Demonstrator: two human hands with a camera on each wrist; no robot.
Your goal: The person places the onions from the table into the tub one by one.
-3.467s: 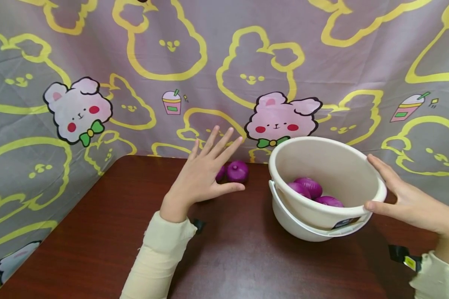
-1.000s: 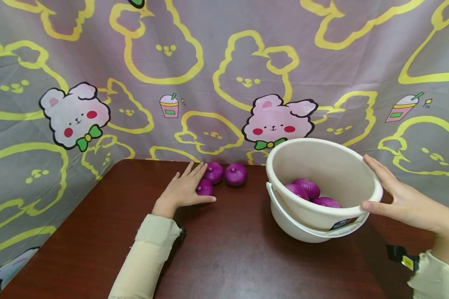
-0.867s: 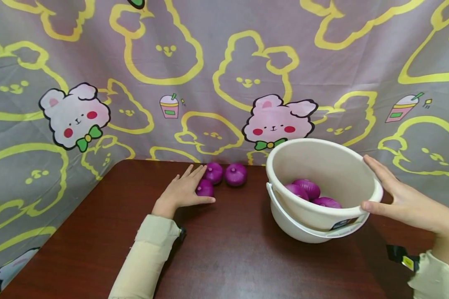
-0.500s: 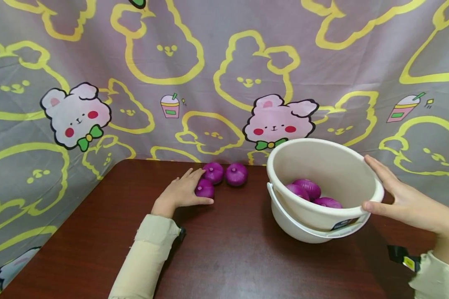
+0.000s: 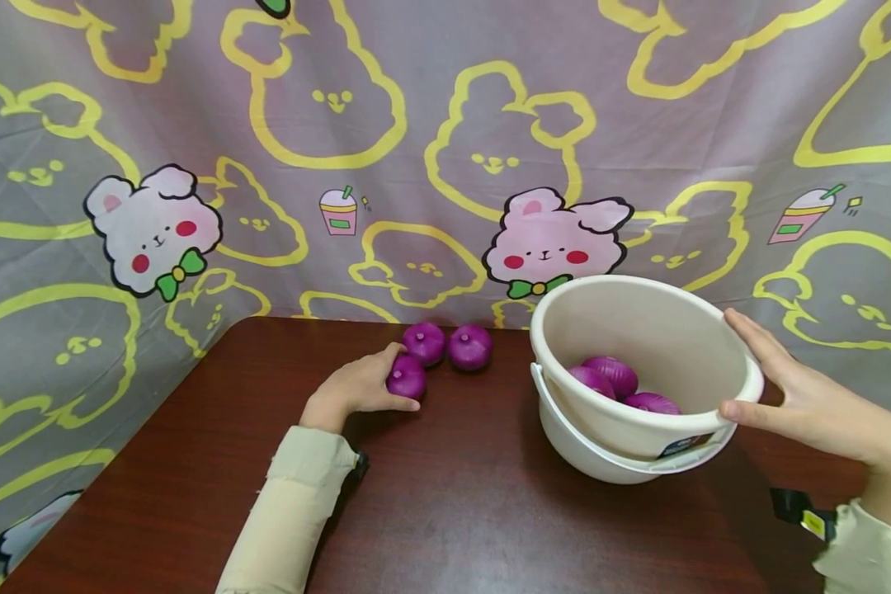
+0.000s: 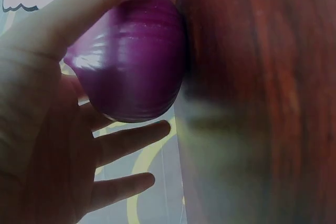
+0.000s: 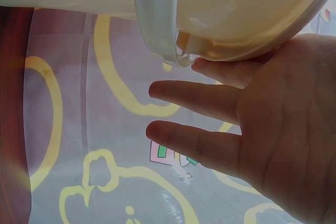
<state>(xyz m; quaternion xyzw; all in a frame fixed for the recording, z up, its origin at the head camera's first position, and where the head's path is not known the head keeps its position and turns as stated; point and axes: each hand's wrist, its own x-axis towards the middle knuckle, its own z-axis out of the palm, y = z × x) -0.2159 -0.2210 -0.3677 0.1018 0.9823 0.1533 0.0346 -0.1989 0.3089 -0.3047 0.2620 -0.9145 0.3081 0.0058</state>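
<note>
In the head view my left hand (image 5: pixel 362 384) is at the nearest purple onion (image 5: pixel 407 378), its thumb on the near side and fingers curled round the far side. The left wrist view shows the thumb lying along that onion (image 6: pixel 134 59), with two fingers stretched out below it. Two more onions stand just behind, one left (image 5: pixel 424 343) and one right (image 5: pixel 470 346). At the right, my right hand (image 5: pixel 794 394) holds the rim of a cream bucket (image 5: pixel 601 450) between thumb and fingers. Several onions (image 5: pixel 615 377) lie in the bucket, which looks tilted. Other right-hand fingers (image 7: pixel 194 98) extend beside the bucket wall.
The dark wooden table (image 5: pixel 460 503) runs back to a grey cartoon-print curtain (image 5: pixel 431 148), close behind the onions. A white bucket handle (image 5: pixel 601 445) hangs down along the bucket's near side.
My left hand, raised with spread fingers at first, has come down to the left and its fingers have curled round the nearest onion. My right hand and the bucket stay in place.
</note>
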